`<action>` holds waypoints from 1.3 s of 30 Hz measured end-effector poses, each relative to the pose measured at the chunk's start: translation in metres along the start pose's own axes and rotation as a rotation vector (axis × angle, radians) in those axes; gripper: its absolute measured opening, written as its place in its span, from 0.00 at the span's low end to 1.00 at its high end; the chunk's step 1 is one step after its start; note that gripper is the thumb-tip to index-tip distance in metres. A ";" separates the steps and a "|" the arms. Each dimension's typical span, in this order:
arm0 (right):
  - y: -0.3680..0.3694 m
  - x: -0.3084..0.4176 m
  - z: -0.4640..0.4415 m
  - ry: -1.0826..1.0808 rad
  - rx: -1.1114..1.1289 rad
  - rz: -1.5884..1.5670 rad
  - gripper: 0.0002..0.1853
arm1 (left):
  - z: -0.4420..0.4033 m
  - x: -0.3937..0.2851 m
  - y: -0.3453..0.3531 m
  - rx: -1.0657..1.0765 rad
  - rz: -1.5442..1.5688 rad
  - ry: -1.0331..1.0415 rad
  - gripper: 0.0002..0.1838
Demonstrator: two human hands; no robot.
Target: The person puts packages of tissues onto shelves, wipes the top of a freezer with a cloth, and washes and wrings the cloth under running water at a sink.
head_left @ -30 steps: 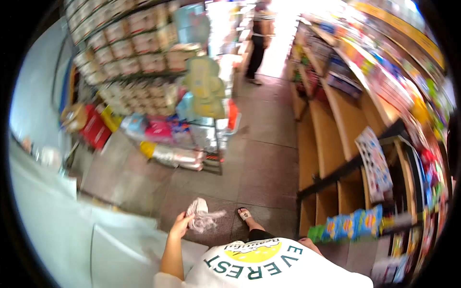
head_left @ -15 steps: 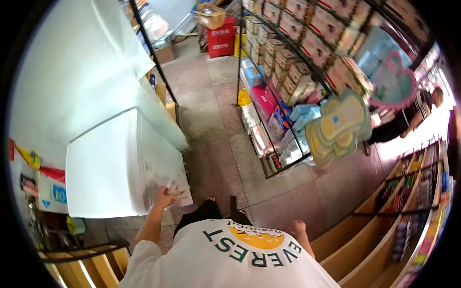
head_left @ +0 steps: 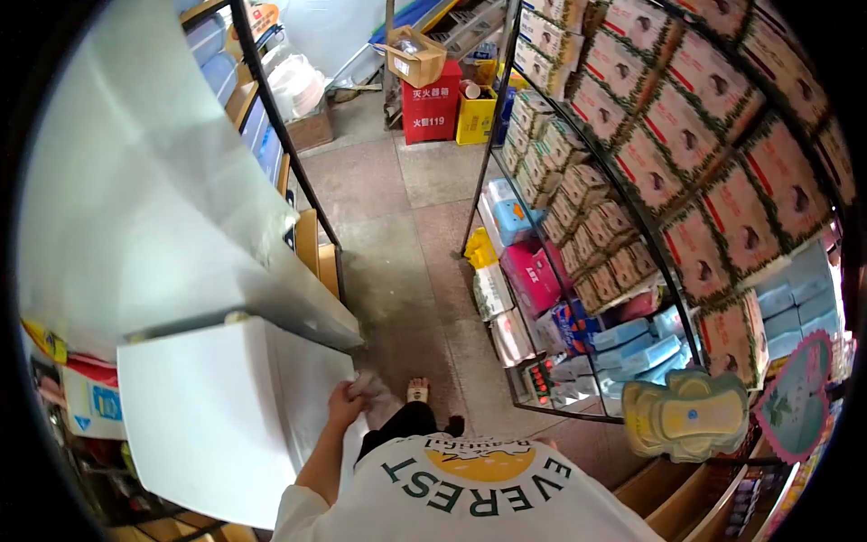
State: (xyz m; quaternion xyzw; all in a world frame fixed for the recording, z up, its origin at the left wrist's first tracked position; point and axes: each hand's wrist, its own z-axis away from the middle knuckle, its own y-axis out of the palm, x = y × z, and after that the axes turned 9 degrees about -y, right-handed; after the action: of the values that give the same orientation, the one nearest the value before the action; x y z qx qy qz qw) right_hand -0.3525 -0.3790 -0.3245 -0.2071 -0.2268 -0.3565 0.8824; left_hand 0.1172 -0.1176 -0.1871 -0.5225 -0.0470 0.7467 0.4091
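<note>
My left hand (head_left: 345, 406) is closed on a crumpled whitish rag (head_left: 376, 397), which hangs beside the edge of a white box-shaped appliance (head_left: 194, 406). Whether the rag is cloth or thin plastic is hard to tell. The appliance's smooth top faces up, and my left forearm passes along its right side. Of my right hand (head_left: 547, 443), only a small bit shows past the shirt, near my right side; its fingers are hidden.
Right of the aisle, a black-framed shelf (head_left: 601, 417) holds stacked tissue cartons and packs. A yellow flower-shaped display (head_left: 688, 415) hangs at its corner. Ahead stand a red box (head_left: 431, 113) and a yellow box (head_left: 476, 117). Another rack (head_left: 287, 126) is at the left.
I have stepped forward, and the shelves and white appliance appear closer. My left hand has moved up along the appliance's side with the rag. The person at the right is out of view.
</note>
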 end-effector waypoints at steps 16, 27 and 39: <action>0.078 0.437 -0.232 -0.882 0.316 1.124 0.10 | -0.257 -0.208 0.029 -0.162 0.139 0.005 0.25; 0.228 0.866 -0.373 -0.862 0.225 1.259 0.15 | -0.444 -0.376 0.013 -0.286 0.934 -0.088 0.12; 0.314 1.163 -0.443 -1.025 0.195 1.207 0.09 | -0.730 -0.534 0.025 -0.123 0.735 -0.181 0.10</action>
State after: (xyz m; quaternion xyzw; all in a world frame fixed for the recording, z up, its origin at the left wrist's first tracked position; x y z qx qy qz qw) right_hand 0.7339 -1.0279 -0.1112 -0.3543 -0.4829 0.3440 0.7231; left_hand 0.7648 -0.7473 -0.1318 -0.4598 0.0628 0.8825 0.0761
